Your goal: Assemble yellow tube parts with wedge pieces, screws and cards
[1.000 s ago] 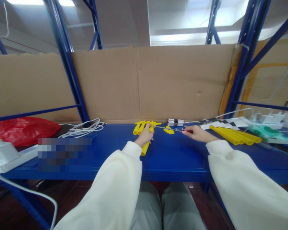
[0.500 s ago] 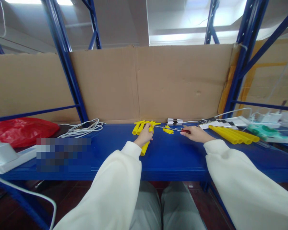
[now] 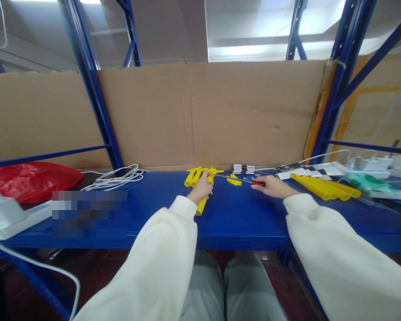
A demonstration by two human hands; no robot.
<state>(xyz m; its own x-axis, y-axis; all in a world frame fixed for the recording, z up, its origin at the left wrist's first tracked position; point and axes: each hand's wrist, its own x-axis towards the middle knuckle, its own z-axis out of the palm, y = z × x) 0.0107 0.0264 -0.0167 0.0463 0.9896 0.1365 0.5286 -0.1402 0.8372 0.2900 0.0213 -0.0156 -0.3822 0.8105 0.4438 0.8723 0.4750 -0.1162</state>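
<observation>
My left hand [image 3: 201, 189] is closed round a yellow tube [image 3: 202, 207] that has small yellow pieces at its far end. In my right hand [image 3: 272, 186] is the red handle of a screwdriver [image 3: 258, 183]. Its long thin shaft points left, and the tip reaches the far end of the held tube; the exact contact is too small to make out. Two similar yellow tubes with crosspieces [image 3: 189, 179] lie just left of my left hand. Between the hands, loose flat yellow pieces [image 3: 234, 180] and tiny screws [image 3: 245, 179] rest on the blue tabletop [image 3: 240, 214].
Several plain yellow tubes [image 3: 324, 187] lie at the right beside a green and white object [image 3: 370, 183]. A stack of small white pieces [image 3: 243, 169] stands by the cardboard wall [image 3: 254, 116]. At the left are coiled white cable [image 3: 120, 177], a red bag [image 3: 33, 180] and a power strip [image 3: 30, 218].
Both hands keep nearly the same place and hold. The whole view has shifted very slightly.
</observation>
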